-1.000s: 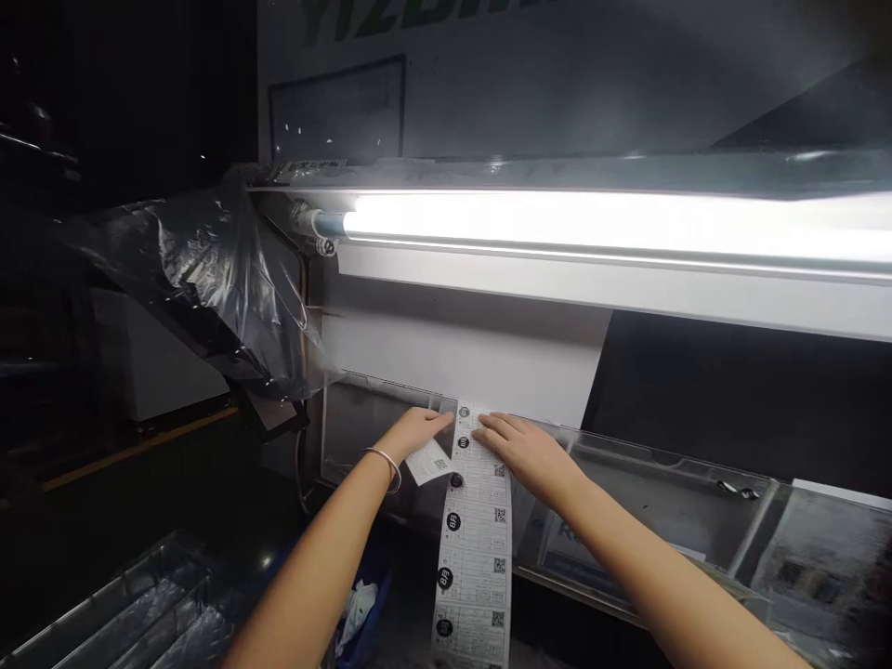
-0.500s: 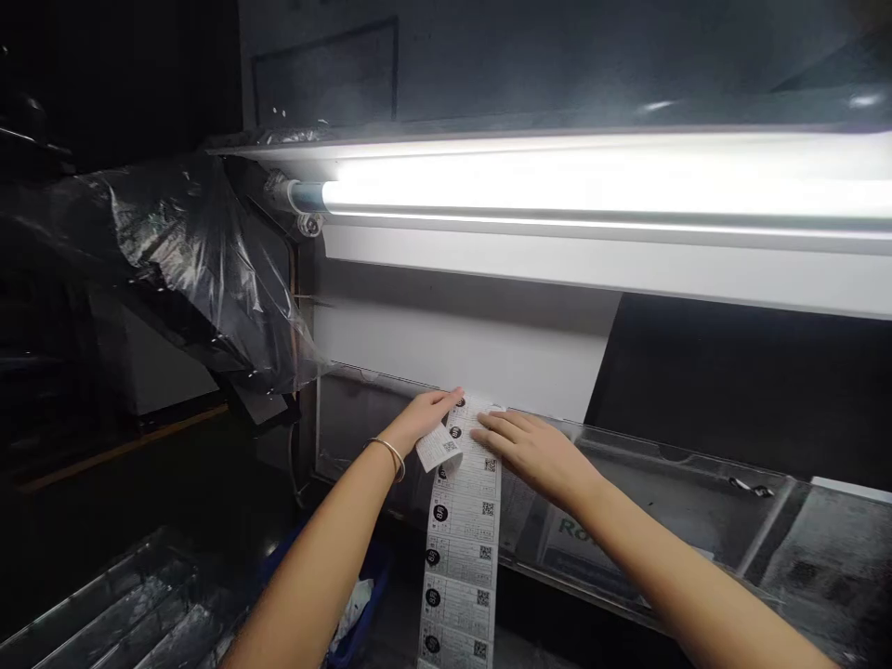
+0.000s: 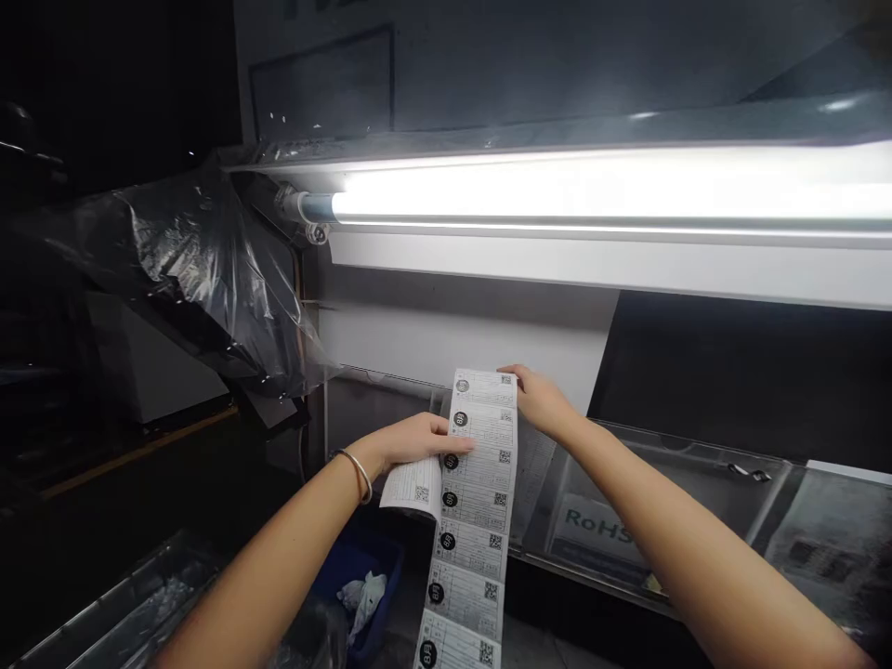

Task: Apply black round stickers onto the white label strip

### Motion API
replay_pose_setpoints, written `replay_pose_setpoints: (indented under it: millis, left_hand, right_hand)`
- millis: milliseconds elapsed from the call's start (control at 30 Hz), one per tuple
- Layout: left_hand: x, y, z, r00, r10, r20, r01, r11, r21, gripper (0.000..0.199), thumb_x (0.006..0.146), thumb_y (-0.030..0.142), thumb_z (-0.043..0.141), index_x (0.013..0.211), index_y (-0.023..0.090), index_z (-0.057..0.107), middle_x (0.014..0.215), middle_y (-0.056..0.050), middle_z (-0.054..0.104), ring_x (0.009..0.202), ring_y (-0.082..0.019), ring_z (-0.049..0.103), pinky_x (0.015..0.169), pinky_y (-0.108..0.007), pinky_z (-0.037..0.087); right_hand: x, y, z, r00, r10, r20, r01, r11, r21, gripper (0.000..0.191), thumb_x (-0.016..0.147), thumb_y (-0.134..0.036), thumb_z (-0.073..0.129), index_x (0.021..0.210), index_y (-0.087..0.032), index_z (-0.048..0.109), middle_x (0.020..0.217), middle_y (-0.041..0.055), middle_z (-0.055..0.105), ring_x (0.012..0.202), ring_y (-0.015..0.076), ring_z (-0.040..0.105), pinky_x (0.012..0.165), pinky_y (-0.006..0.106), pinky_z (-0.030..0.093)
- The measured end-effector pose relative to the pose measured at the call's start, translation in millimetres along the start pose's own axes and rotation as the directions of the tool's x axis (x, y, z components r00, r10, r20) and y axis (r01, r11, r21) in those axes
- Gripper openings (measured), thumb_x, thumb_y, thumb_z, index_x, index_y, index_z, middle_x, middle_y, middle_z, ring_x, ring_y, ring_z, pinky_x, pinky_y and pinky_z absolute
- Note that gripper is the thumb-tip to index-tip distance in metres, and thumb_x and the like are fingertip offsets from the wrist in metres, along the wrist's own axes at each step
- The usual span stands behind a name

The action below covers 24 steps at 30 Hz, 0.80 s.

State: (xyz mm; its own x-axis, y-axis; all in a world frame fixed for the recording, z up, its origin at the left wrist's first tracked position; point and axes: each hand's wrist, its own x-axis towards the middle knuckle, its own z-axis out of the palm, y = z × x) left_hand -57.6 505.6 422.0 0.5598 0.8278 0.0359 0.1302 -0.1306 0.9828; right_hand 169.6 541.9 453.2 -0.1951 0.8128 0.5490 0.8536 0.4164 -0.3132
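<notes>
A long strip of white printed labels (image 3: pixel 478 506), each with a QR code and a black round mark, hangs down from between my hands. My left hand (image 3: pixel 418 439), with a bangle on its wrist, grips the strip's left side, one finger lying across its front. From under that hand a folded-back label piece (image 3: pixel 411 486) sticks out to the left. My right hand (image 3: pixel 540 398) pinches the strip's upper right edge; some of its fingers are hidden behind the paper.
A lit tube lamp (image 3: pixel 592 197) runs across above the hands. Behind them stands a clear plastic bin (image 3: pixel 669 483) with a RoHS card (image 3: pixel 592 522). Clear plastic sheeting (image 3: pixel 223 269) hangs at left. Below is a blue bin (image 3: pixel 380 595) holding crumpled white material.
The strip's top has risen and shifted right. My right hand has moved up to its top right edge; my left hand has moved lower, and more of the folded-back piece shows.
</notes>
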Motion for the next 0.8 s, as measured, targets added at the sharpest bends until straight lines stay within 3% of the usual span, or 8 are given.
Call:
replay_pose_setpoints:
  millis: [100, 200, 300, 333, 433, 533, 667, 800]
  left_hand:
    - [11, -1, -2.8, 0.994, 0.013, -0.105, -0.015, 1.000, -0.018, 0.046, 0.059, 0.053, 0.086, 0.082, 0.014, 0.076, 0.084, -0.008, 0.075, 0.077, -0.023, 0.067, 0.075, -0.035, 0.051]
    - [21, -1, -6.0, 0.977, 0.019, -0.213, -0.037, 0.996, -0.078, 0.047, 0.060, 0.053, 0.084, 0.087, 0.015, 0.074, 0.089, -0.008, 0.076, 0.078, -0.023, 0.068, 0.074, -0.035, 0.052]
    - [23, 4, -8.1, 0.974, -0.014, -0.226, -0.007, 0.996, -0.092, 0.049, 0.058, 0.049, 0.086, 0.089, 0.013, 0.075, 0.090, -0.011, 0.076, 0.079, -0.026, 0.069, 0.074, -0.037, 0.053]
    - [21, 6, -8.6, 0.975, -0.021, -0.220, 0.002, 0.996, -0.088, 0.050, 0.058, 0.050, 0.086, 0.089, 0.012, 0.075, 0.090, -0.012, 0.076, 0.080, -0.027, 0.069, 0.074, -0.037, 0.053]
    - [11, 13, -11.0, 0.982, -0.006, -0.189, -0.007, 0.997, -0.073, 0.059, 0.065, 0.061, 0.079, 0.099, 0.013, 0.073, 0.100, -0.012, 0.076, 0.089, -0.027, 0.069, 0.078, -0.036, 0.052]
    - [0, 9, -14.4, 0.995, 0.037, -0.089, -0.040, 0.999, -0.027, 0.069, 0.069, 0.074, 0.068, 0.110, 0.018, 0.071, 0.113, -0.010, 0.073, 0.104, -0.027, 0.065, 0.089, -0.035, 0.050]
    - [-9, -17, -14.0, 0.999, 0.013, 0.049, -0.018, 0.994, 0.109, 0.057, 0.064, 0.058, 0.082, 0.106, 0.021, 0.074, 0.113, -0.005, 0.073, 0.116, -0.027, 0.060, 0.102, -0.034, 0.040]
    - [-13, -40, -8.2, 0.996, -0.060, 0.059, 0.050, 0.986, 0.157, 0.038, 0.066, 0.050, 0.082, 0.083, 0.016, 0.078, 0.091, -0.007, 0.077, 0.097, -0.030, 0.066, 0.092, -0.039, 0.044]
  right_hand:
    - [-7, 2, -2, 0.997, -0.081, 0.007, 0.081, 0.996, -0.027, 0.051, 0.084, -0.016, 0.055, 0.135, -0.014, 0.049, 0.124, 0.0170, 0.066, 0.110, 0.0301, 0.064, 0.088, 0.043, 0.052]
    - [-18, -2, -12, 0.958, -0.282, -0.052, 0.277, 0.956, -0.095, 0.072, 0.079, -0.011, 0.061, 0.147, -0.017, 0.036, 0.146, 0.0159, 0.047, 0.132, 0.0312, 0.046, 0.106, 0.048, 0.041]
    - [-20, -13, -26, 0.859, -0.491, -0.144, 0.464, 0.866, -0.189, 0.064, 0.084, -0.014, 0.059, 0.145, -0.017, 0.040, 0.149, 0.0156, 0.044, 0.135, 0.0309, 0.042, 0.110, 0.051, 0.037]
    - [-18, -17, -30, 0.853, -0.504, -0.138, 0.475, 0.858, -0.196, 0.056, 0.086, -0.015, 0.058, 0.141, -0.018, 0.047, 0.146, 0.0141, 0.049, 0.135, 0.0307, 0.042, 0.110, 0.051, 0.037]
    - [-11, -26, -35, 0.925, -0.379, -0.036, 0.371, 0.918, -0.143, 0.031, 0.090, -0.018, 0.053, 0.118, -0.025, 0.066, 0.122, 0.0061, 0.069, 0.119, 0.0284, 0.059, 0.100, 0.047, 0.046]
    - [-4, -26, -28, 0.976, -0.216, -0.036, 0.211, 0.971, -0.112, 0.032, 0.095, -0.020, 0.043, 0.114, -0.026, 0.067, 0.106, 0.0034, 0.075, 0.093, 0.0241, 0.069, 0.078, 0.037, 0.054]
    - [-1, -15, -10, 0.995, -0.088, -0.037, 0.082, 0.988, -0.131, 0.032, 0.095, -0.017, 0.040, 0.114, -0.023, 0.066, 0.104, 0.0056, 0.076, 0.088, 0.0216, 0.069, 0.071, 0.030, 0.053]
    - [-10, -6, -5, 0.991, -0.123, 0.049, 0.131, 0.964, -0.230, 0.029, 0.091, -0.013, 0.048, 0.111, -0.016, 0.068, 0.103, 0.0130, 0.075, 0.093, 0.0290, 0.069, 0.078, 0.040, 0.054]
